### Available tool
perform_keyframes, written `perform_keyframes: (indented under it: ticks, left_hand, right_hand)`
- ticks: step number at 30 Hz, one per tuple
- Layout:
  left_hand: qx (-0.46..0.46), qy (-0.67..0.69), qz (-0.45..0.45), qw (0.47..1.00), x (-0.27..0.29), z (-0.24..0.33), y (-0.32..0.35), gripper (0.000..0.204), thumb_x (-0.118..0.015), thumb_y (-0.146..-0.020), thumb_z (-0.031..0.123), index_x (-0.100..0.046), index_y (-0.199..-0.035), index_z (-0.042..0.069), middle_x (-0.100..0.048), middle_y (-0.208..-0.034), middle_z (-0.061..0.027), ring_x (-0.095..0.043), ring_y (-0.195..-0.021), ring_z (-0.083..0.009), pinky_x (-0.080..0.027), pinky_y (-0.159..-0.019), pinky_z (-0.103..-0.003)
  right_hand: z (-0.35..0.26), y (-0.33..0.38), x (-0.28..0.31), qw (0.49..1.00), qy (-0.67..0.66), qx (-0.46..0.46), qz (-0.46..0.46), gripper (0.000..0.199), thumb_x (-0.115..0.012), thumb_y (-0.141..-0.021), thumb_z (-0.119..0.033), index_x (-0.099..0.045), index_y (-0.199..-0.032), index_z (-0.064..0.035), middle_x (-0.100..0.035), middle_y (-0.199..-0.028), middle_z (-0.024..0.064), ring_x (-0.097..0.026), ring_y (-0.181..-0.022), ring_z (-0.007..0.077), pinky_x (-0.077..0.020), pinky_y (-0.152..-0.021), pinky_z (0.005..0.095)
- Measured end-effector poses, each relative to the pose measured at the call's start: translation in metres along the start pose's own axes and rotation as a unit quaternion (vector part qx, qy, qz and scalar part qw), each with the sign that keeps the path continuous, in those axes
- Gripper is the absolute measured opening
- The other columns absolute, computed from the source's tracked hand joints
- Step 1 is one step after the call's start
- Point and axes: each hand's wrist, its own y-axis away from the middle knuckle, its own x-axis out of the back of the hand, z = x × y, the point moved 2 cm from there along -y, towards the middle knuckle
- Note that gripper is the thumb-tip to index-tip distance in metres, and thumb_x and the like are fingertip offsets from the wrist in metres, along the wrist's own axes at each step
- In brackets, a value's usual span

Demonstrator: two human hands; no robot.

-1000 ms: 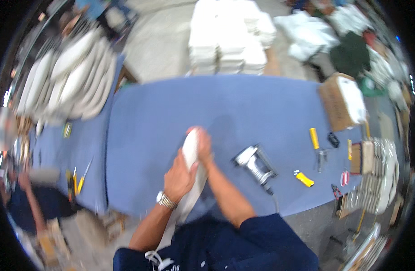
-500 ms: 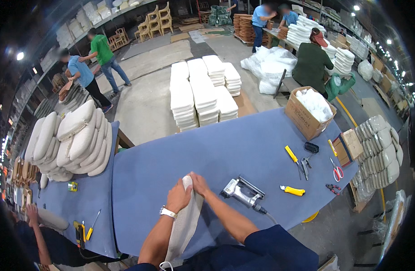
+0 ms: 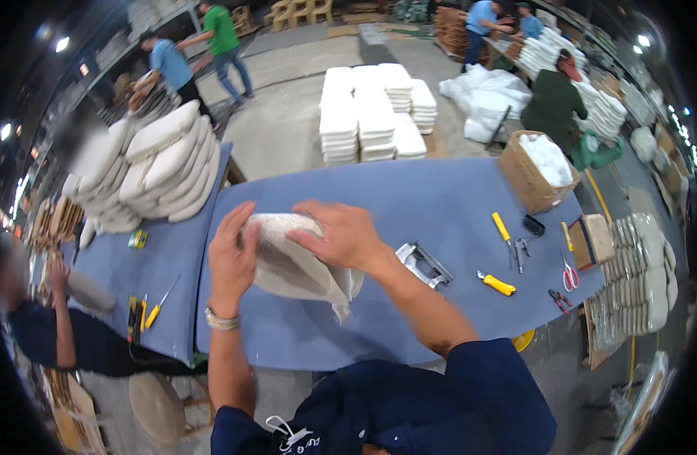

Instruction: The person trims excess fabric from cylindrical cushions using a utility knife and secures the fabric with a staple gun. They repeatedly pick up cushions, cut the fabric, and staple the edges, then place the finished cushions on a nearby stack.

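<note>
Above the blue-covered table, my left hand and my right hand grip a beige fabric cushion cover at its two upper sides. My left fingers and thumb are closed round its left edge. My right thumb presses on the near face, with the fingers over the top. The cover bulges in the middle, and a loose corner of cloth hangs down below. Whether padding fills it is hidden. Beside my right forearm lies a silver staple gun, partly covered by the arm.
On the table's right lie a yellow-handled knife, a yellow-handled screwdriver, red-handled scissors, pliers and a carton of white stuffing. Beige cushions are piled at left. A person in dark clothes works there.
The cover has risen and turned from edge-on to broad side toward me. My hands have moved up and apart, from close together to its two sides. My view has shifted.
</note>
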Motion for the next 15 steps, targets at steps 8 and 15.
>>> perform_keyframes:
  ticks: [8, 15]
  left_hand:
    - [-0.028, -0.058, 0.112, 0.992, 0.032, -0.027, 0.017, 0.039, -0.05, -0.105, 0.022, -0.077, -0.081, 0.008, -0.075, -0.082, -0.0049, -0.069, -0.087, -0.0252, -0.042, -0.103, -0.046]
    - [0.029, 0.057, 0.083, 0.994, 0.064, -0.072, 0.021, 0.046, -0.052, -0.104, 0.027, -0.076, -0.072, 0.006, -0.071, -0.069, -0.0058, -0.065, -0.075, -0.021, -0.045, -0.09, -0.036]
  right_hand:
    - [-0.01, 0.011, -0.085, 0.867, -0.491, -0.069, -0.037, 0.028, -0.062, -0.101, -0.023, -0.068, -0.12, -0.0036, -0.073, -0.103, 0.0059, -0.067, -0.086, 0.0123, -0.0532, -0.076, 0.0293]
    - [-0.033, 0.036, -0.102, 0.947, -0.306, 0.091, -0.048, 0.059, -0.083, -0.081, -0.028, -0.06, -0.131, -0.007, -0.067, -0.12, 0.0117, -0.065, -0.107, 0.0282, -0.0536, -0.088, 0.0386]
